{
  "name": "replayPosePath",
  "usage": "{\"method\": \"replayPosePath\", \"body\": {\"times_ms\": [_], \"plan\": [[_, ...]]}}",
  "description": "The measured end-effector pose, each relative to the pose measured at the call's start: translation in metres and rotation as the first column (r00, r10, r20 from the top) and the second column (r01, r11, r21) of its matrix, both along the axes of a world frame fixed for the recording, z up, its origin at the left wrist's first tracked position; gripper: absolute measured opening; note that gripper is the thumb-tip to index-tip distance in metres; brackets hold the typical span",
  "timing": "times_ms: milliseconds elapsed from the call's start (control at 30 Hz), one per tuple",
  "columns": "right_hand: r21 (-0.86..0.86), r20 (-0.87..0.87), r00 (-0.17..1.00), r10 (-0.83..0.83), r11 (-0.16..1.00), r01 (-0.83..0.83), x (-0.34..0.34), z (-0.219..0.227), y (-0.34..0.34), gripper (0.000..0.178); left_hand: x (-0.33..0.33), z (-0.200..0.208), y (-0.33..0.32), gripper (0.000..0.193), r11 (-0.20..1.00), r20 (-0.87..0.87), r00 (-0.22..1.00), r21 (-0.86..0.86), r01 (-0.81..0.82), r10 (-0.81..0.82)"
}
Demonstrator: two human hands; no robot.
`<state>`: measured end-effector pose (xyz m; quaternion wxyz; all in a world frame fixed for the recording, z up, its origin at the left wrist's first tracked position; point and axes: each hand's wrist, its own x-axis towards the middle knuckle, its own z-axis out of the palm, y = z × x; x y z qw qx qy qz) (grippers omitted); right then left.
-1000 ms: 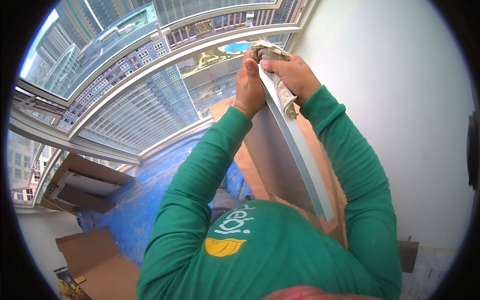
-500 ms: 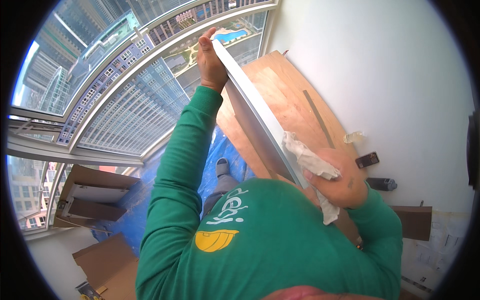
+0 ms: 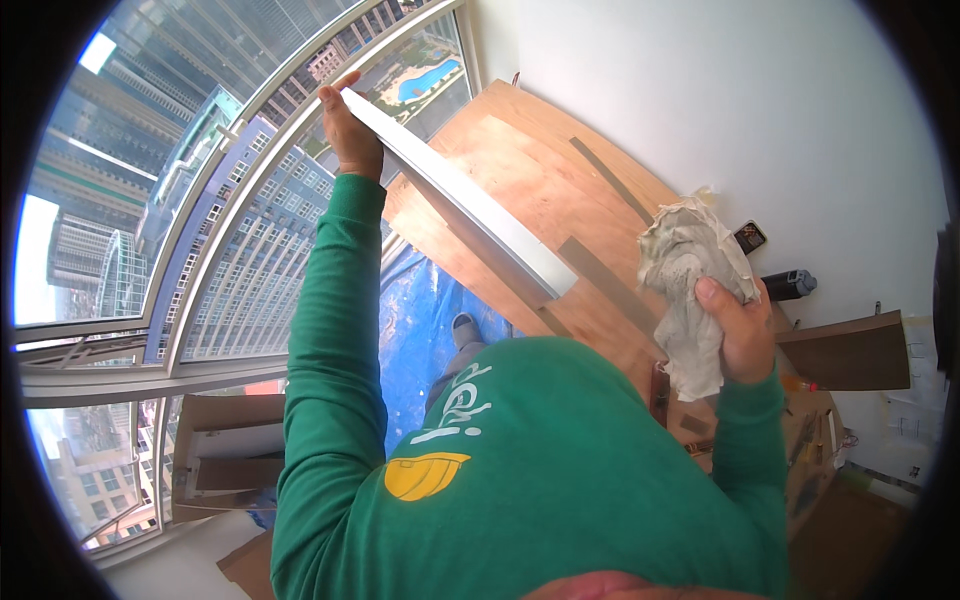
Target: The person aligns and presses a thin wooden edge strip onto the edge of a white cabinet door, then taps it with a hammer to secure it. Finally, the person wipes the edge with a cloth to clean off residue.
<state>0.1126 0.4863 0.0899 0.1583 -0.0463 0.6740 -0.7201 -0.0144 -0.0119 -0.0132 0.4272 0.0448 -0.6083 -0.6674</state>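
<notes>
My left hand (image 3: 352, 138) grips the far end of a long white panel (image 3: 470, 205), its fingers wrapped round the end. The panel stands on edge, tilted, with its narrow white side up; its near end is free over the plywood surface (image 3: 525, 155). My right hand (image 3: 742, 325) holds a crumpled off-white cloth (image 3: 695, 270) with grey smudges, pinched under the thumb. The cloth hangs apart from the panel, to its right. Part of the right hand's fingers is hidden behind the cloth.
Two dark strips (image 3: 612, 182) lie on the plywood. A phone (image 3: 749, 237) and a black cylinder (image 3: 790, 285) are near the right wall. Brown board (image 3: 850, 352) leans at the right. Blue sheeting (image 3: 410, 335) covers the floor, and large windows (image 3: 255, 200) line the left.
My right hand has lifted the cloth off the panel and moved to the right. The panel's near end now shows. The view has shifted, and my left hand still grips the far end.
</notes>
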Motion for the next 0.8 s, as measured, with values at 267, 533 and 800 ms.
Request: {"method": "replayPosePath", "body": {"times_ms": [267, 533, 800], "plan": [[-0.021, -0.1, 0.991, 0.09, 0.995, -0.093, -0.003, -0.018, -0.019, 0.027, 0.039, 0.014, 0.008, 0.065, 0.988, -0.009, 0.999, 0.146, 0.047, -0.046], [-0.132, 0.02, 0.969, 0.246, 0.961, -0.242, -0.019, -0.048, -0.048, 0.019, 0.069, -0.006, -0.037, 0.082, 0.971, -0.099, 0.976, 0.119, 0.205, -0.194], [-0.15, 0.074, 0.934, 0.35, 0.93, -0.337, -0.03, -0.058, -0.078, 0.017, 0.084, -0.011, -0.046, 0.082, 0.961, -0.125, 0.965, 0.126, 0.245, -0.229]]}}
